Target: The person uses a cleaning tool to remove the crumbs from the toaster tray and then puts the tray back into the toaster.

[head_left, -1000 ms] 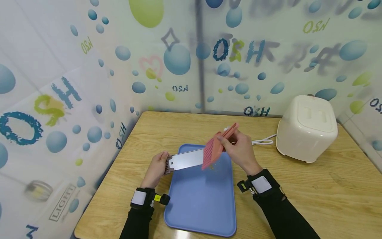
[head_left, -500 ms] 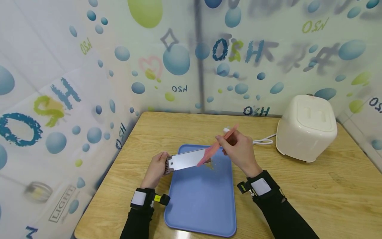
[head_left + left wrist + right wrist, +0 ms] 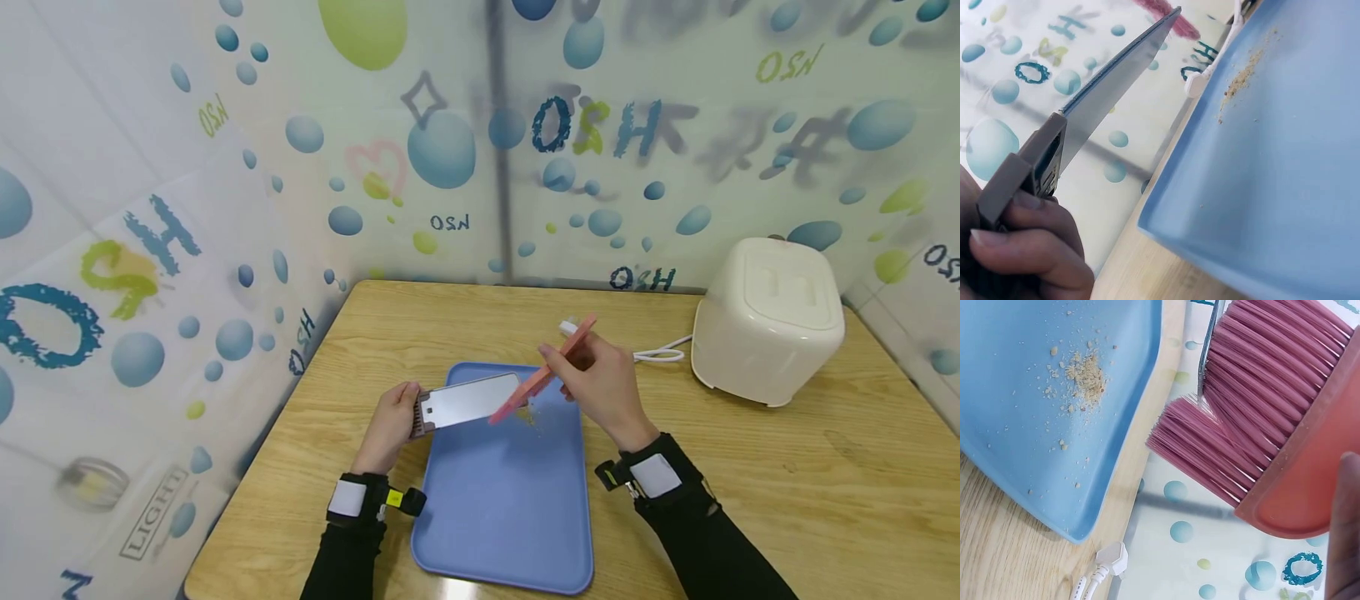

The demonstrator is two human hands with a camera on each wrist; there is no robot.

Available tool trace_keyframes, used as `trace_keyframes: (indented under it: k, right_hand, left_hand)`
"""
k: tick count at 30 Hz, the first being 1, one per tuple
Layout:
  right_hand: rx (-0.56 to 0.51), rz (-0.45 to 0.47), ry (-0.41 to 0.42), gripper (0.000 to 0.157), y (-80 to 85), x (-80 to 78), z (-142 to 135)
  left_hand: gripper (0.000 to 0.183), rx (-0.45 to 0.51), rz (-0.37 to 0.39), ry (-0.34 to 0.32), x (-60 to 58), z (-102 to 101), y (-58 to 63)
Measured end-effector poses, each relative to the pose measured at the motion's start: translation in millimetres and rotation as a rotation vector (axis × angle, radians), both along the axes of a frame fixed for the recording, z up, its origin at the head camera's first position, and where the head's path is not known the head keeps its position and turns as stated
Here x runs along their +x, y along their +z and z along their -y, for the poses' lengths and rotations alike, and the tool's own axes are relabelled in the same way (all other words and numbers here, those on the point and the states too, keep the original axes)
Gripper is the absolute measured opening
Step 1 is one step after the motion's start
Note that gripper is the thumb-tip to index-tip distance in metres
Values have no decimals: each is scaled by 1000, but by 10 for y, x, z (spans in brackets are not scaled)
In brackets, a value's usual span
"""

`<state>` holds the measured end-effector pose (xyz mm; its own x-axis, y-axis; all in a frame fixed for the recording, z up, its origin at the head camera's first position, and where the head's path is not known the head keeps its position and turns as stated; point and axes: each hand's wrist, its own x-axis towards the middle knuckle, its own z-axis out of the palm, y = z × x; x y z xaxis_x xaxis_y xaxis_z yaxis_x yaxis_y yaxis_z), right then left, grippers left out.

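My left hand [image 3: 386, 427] grips the grey-brown plastic end of a flat metal crumb tray [image 3: 468, 402], held tilted above the blue tray [image 3: 506, 517]. With thumb and fingers, my right hand [image 3: 606, 387] pinches a pink-red brush [image 3: 542, 379]. Its bristles [image 3: 1272, 369] press against the far end of the crumb tray, some of them splayed to either side of the metal edge in the right wrist view. Below lies a small heap of tan crumbs [image 3: 1087, 378] on the blue tray, with finer bits scattered around it.
A cream toaster [image 3: 772, 321] stands at the back right of the wooden table [image 3: 750, 500]. Its white cord [image 3: 660, 356] and plug [image 3: 1112, 557] lie behind the blue tray. A printed curtain [image 3: 450, 250] hangs along the table's back edge.
The brush has turned edge-on and its bristles have come down slightly over the crumb tray's far end. More of the crumb heap shows. My left hand stays nearly still.
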<state>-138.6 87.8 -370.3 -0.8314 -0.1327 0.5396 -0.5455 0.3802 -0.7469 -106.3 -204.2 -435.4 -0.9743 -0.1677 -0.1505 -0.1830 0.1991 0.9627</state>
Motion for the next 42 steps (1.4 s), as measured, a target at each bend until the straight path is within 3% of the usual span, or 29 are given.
trace_keyframes:
  k: [30, 32, 39, 42]
  right_hand:
    - [-58, -27, -61, 24, 23, 72, -2]
    - [-70, -32, -64, 22, 47, 81, -11]
    - [-122, -43, -68, 15, 437, 282, 0]
    - [-165, -10, -62, 16, 443, 262, -44]
  left_hand:
    - [34, -8, -20, 8, -6, 1, -11]
    - [34, -10, -21, 13, -8, 1, -13]
    - [36, -10, -15, 20, 5, 18, -9]
    - [36, -2, -14, 14, 11, 31, -7]
